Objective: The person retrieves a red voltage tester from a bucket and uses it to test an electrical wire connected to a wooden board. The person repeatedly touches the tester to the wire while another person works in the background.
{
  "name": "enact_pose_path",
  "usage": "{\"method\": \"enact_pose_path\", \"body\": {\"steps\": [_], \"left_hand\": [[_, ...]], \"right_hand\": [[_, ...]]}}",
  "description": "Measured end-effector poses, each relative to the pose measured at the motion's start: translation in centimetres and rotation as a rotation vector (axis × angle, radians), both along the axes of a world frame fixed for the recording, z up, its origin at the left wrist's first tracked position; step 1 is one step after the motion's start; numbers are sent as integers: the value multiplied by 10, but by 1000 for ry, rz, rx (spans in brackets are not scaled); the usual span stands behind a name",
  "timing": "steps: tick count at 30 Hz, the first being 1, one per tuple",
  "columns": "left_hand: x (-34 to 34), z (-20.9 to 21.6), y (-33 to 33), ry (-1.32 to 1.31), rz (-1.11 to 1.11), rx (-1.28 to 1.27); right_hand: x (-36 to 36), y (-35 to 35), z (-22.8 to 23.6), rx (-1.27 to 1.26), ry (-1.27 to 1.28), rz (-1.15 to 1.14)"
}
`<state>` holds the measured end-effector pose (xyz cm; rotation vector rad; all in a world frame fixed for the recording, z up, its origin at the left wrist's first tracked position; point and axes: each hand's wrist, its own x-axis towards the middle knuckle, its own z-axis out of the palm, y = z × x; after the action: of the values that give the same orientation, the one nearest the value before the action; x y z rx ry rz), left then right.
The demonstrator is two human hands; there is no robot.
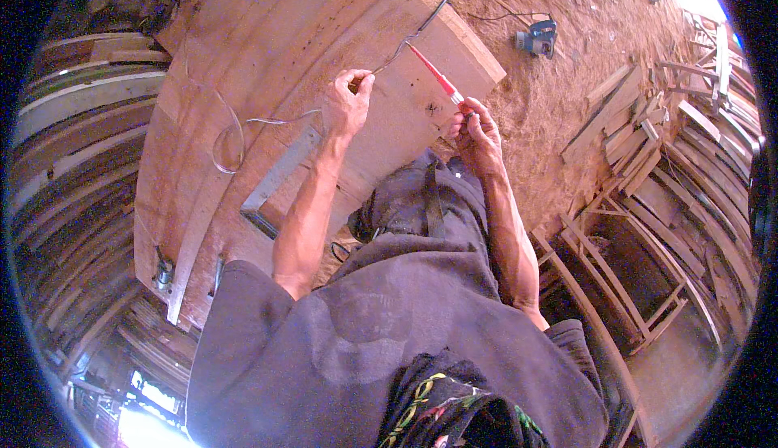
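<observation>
My left hand [347, 101] pinches a thin cable [391, 61] between thumb and fingers. From there the cable runs up and right over the wooden board [421, 91], with a twisted spot midway and a darker stretch near the board's far edge. My right hand [476, 134] is closed round the handle of a slim screwdriver [432, 69] with a red shaft. Its tip points up and left and lies at or just beside the cable's twist; whether they touch I cannot tell. A paler length of wire [279, 121] trails leftward from my left hand and loops on the wood.
A metal carpenter's square [279, 171] lies left of my left forearm. On the sawdust-covered ground [559, 100] at the far right rests a blue power tool [536, 40] with a cord. Wood offcuts [624, 116] and a wooden frame [616, 274] are at right; stacked planks [81, 124] line the left.
</observation>
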<state>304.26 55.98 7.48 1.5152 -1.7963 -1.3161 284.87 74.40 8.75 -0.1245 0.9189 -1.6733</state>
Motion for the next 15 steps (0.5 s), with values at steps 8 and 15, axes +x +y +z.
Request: {"method": "enact_pose_path", "body": {"steps": [8, 15], "left_hand": [[-1, 6, -2, -25, -4, -7], [-3, 4, -4, -38, -5, 2]], "right_hand": [[-1, 0, -2, -25, -39, -17], [-2, 12, 19, 122, 150, 62]]}}
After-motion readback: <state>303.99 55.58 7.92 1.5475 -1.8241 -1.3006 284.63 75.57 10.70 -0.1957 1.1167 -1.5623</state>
